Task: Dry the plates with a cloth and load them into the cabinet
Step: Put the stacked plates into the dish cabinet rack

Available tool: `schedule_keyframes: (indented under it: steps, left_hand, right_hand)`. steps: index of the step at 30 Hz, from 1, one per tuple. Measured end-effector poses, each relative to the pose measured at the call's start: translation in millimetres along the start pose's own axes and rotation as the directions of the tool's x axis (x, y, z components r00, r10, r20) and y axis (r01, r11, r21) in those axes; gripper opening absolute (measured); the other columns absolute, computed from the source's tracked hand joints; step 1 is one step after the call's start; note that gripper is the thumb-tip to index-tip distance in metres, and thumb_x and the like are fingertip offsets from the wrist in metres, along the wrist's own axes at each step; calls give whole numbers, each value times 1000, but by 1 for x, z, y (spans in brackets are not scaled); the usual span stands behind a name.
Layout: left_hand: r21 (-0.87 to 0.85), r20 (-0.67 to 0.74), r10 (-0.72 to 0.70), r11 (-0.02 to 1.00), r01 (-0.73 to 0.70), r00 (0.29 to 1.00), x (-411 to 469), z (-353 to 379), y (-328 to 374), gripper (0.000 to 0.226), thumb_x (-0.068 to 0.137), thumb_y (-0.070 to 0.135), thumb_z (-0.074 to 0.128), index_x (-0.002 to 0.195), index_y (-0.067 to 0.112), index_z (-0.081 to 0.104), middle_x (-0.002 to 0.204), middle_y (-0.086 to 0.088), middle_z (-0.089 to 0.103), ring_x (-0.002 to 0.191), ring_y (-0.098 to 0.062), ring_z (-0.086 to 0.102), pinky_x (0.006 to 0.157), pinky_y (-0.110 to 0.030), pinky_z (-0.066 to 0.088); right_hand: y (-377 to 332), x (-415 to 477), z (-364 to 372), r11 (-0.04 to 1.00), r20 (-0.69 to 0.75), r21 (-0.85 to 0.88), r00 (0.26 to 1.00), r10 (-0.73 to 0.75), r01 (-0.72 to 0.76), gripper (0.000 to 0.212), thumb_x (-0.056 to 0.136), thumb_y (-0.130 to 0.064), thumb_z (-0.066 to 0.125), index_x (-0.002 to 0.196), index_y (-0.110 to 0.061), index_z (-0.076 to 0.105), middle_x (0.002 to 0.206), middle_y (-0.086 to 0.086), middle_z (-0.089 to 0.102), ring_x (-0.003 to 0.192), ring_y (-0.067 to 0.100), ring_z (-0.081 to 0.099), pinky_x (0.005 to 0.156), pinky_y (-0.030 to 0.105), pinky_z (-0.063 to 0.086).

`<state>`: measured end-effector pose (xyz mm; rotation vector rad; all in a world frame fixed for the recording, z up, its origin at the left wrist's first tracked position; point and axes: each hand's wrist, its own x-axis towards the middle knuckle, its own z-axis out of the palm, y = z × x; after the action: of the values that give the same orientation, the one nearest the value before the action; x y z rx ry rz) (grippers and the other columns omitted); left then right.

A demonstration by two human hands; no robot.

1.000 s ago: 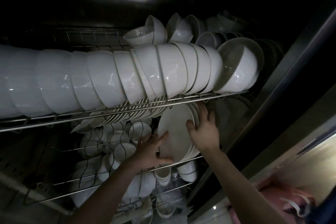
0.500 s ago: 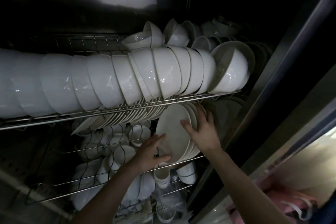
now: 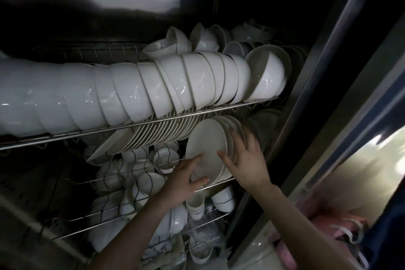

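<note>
Dark cabinet (image 3: 324,85), bowls (image 3: 153,87) overhead, hands (image 3: 182,184) (image 3: 248,160) on plates (image 3: 208,142)

Glossy white ceramic bowls (image 3: 135,92), smooth plates (image 3: 206,149) (less sheen), shiny metal wire rack (image 3: 140,126)

We see through one head-worn view, facing into the dark metal cabinet (image 3: 328,55), close before the silver wire shelf (image 3: 140,126) carrying white ceramic bowls (image 3: 122,92).

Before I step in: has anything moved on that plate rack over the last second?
Barely. The right hand spread its fingers slightly wider across the rims of the stacked plates, fingertips blurred. The left hand still rests on the front plate, lower left. Nothing was taken hold of or let go; the bowls above stayed put.
</note>
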<state>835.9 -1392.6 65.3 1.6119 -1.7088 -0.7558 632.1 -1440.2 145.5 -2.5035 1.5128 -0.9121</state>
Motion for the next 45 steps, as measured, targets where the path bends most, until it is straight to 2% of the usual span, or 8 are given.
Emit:
schedule_keyframes:
  steps: [14,19,23,26,29,34,40,45]
  left_hand:
    - [285,-37,411,878,-384,911,-65,22,89,35,82,26,76,115,18,69,102,3,70,94,-17,67,76,-31,54]
    - [310,199,536,759,-572,820,-89,96,162,30,88,36,66,115,22,67,100,6,67,98,-16,62,79,-35,51]
    - [175,372,654,648,-742,659,-145,183,242,21,83,25,75,101,15,72,92,-3,68,89,-25,65,76,-30,45]
    - [155,473,694,541,-826,543,-199,250,299,19,84,27,72,99,17,72,95,-2,69,91,-25,66,74,-33,46]
    - [4,527,788,373,-928,319,-271,333,362,18,79,25,78,93,17,73,93,-1,71,89,-22,68,77,-34,43]
    - [-258,604,794,106,-960,-75,-420,450,444,26,94,45,52,110,29,64,109,9,65,106,-14,59,85,-31,46]
    - [-568,523,715,-114,-815,-464,-616,521,518,26,91,42,55,110,29,64,106,9,67,104,-15,60,83,-33,46]
    - [-732,377,605,-270,-626,-702,-767,554,557,21,91,42,54,102,25,61,96,5,63,98,-18,59,71,-29,41]
  right_hand:
    - [21,-137,-82,908,77,-364,978,-194,208,28,83,-34,70,104,-15,73,102,2,71,88,26,67,72,33,55]
    - [55,-239,-160,863,181,-505,974,136,-27,31,89,-40,50,94,-18,72,87,2,68,82,28,66,71,37,53]
    - [78,-374,-233,736,33,-583,896,443,-343,26,90,-39,59,100,-21,74,94,1,71,91,26,66,75,33,50]
    - [81,-480,-280,586,-7,-599,736,677,-546,35,97,-45,46,119,-24,65,112,0,67,109,25,59,88,34,43]
    - [68,-603,-333,394,-113,-610,567,816,-688,37,98,-46,40,121,-26,60,116,-2,64,113,23,55,91,33,42]
    - [-1,-789,-396,-1,-299,-546,194,934,-838,35,98,-43,41,121,-24,60,119,-1,64,116,23,55,89,34,43]
    - [-123,-951,-436,-435,-455,-309,-270,848,-846,31,100,-39,41,120,-24,59,119,-1,64,111,22,59,88,37,51]
    - [-206,-1041,-455,-656,-545,-133,-498,674,-743,31,99,-39,40,113,-22,62,113,-1,66,105,23,60,85,37,51]
